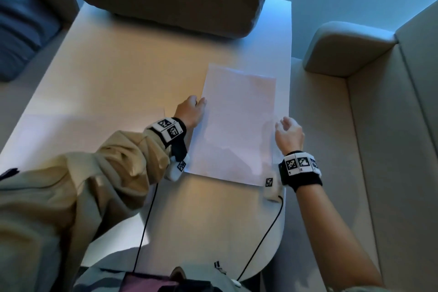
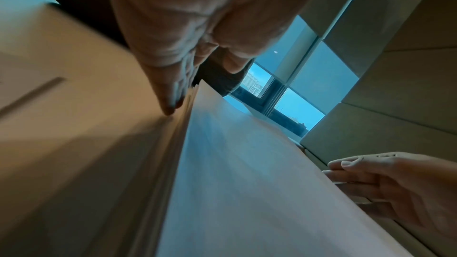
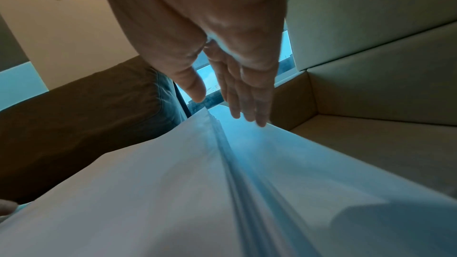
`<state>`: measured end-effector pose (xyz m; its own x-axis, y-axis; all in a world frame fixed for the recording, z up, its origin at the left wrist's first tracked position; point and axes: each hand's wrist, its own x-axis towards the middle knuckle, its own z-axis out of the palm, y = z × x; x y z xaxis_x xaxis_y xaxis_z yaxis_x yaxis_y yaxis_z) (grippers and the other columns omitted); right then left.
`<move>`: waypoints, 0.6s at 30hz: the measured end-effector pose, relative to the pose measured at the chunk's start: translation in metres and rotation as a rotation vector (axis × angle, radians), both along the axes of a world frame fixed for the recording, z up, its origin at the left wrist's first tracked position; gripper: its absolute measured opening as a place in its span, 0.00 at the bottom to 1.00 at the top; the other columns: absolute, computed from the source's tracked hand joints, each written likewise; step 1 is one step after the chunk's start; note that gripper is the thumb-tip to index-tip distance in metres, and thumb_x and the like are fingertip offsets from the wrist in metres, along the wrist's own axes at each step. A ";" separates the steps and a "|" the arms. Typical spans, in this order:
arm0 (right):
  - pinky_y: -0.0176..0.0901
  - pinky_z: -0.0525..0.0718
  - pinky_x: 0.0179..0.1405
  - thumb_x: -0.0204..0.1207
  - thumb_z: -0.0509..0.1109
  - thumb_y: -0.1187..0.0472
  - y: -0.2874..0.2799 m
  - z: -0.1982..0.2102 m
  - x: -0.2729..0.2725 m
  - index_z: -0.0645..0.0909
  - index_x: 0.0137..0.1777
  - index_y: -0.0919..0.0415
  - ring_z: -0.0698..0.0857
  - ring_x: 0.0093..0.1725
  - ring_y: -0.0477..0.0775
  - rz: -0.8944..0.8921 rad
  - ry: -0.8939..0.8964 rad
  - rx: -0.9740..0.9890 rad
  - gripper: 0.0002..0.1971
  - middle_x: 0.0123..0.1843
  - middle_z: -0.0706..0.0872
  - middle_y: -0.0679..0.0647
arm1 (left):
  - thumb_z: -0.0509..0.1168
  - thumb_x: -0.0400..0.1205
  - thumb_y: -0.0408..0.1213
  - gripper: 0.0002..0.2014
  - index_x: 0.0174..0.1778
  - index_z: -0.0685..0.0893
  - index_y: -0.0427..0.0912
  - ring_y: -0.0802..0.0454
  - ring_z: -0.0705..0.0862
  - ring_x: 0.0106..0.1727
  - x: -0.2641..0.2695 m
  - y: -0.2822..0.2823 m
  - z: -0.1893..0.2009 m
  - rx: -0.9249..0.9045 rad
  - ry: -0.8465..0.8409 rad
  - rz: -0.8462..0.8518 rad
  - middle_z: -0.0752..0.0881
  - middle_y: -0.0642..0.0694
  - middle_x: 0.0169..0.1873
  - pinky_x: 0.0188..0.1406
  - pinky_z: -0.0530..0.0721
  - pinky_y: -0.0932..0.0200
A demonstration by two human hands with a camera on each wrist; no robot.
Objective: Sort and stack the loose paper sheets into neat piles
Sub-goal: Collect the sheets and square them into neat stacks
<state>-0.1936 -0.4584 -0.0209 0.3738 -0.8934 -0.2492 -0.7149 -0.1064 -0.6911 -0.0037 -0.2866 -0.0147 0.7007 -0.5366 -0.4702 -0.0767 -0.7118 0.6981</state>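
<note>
Head view: paper stack (image 1: 237,125) between hands.

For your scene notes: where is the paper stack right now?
In the head view the paper stack lies on the table's right half, between the left hand and right hand.

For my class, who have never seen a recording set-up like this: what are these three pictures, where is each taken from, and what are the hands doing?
There is no machine: a person wears three cameras. The head view looks down on a pale table. The other two look along each wrist towards the fingers. A stack of white paper lies on the table. The left hand rests against the stack's left edge, the right hand sits at its right edge, fingers straight. Neither grips anything; they seem to be squaring the stack.
</note>
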 end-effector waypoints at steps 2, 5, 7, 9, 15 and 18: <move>0.39 0.70 0.69 0.82 0.62 0.61 -0.011 0.000 0.011 0.77 0.70 0.69 0.79 0.70 0.57 0.008 0.013 0.019 0.19 0.68 0.82 0.62 | 0.48 0.88 0.52 0.29 0.75 0.67 0.32 0.40 0.71 0.73 0.009 -0.011 0.001 0.003 -0.002 -0.001 0.72 0.34 0.73 0.63 0.69 0.54; 0.41 0.73 0.50 0.80 0.62 0.57 -0.029 -0.007 0.032 0.85 0.47 0.68 0.80 0.49 0.55 0.028 0.033 0.054 0.14 0.45 0.83 0.59 | 0.48 0.87 0.53 0.33 0.71 0.67 0.23 0.31 0.72 0.70 0.016 -0.026 -0.003 0.021 0.049 0.048 0.70 0.25 0.71 0.66 0.71 0.46; 0.42 0.69 0.41 0.76 0.63 0.55 -0.039 -0.013 0.044 0.79 0.35 0.69 0.73 0.41 0.56 0.017 0.054 0.075 0.17 0.36 0.75 0.59 | 0.50 0.86 0.54 0.33 0.71 0.68 0.23 0.31 0.72 0.70 0.019 -0.034 -0.008 0.035 0.051 0.079 0.71 0.26 0.71 0.66 0.71 0.46; 0.42 0.69 0.39 0.77 0.63 0.57 -0.045 -0.016 0.053 0.79 0.33 0.67 0.73 0.39 0.58 0.043 0.126 0.088 0.15 0.33 0.74 0.61 | 0.51 0.86 0.53 0.31 0.73 0.68 0.28 0.36 0.71 0.72 0.022 -0.038 -0.013 0.040 0.030 0.083 0.71 0.31 0.73 0.65 0.70 0.51; 0.43 0.66 0.36 0.75 0.63 0.59 -0.063 -0.016 0.056 0.69 0.28 0.58 0.67 0.37 0.57 0.012 0.129 0.021 0.13 0.31 0.65 0.59 | 0.53 0.85 0.53 0.30 0.75 0.64 0.32 0.38 0.71 0.72 0.037 -0.044 -0.018 0.013 0.025 0.080 0.70 0.34 0.74 0.65 0.70 0.51; 0.48 0.71 0.36 0.76 0.63 0.59 -0.061 -0.015 0.063 0.67 0.28 0.60 0.70 0.36 0.58 0.046 0.146 0.037 0.15 0.29 0.67 0.59 | 0.53 0.85 0.52 0.30 0.73 0.67 0.29 0.35 0.73 0.70 0.036 -0.051 -0.018 0.009 0.025 0.091 0.72 0.30 0.71 0.63 0.72 0.51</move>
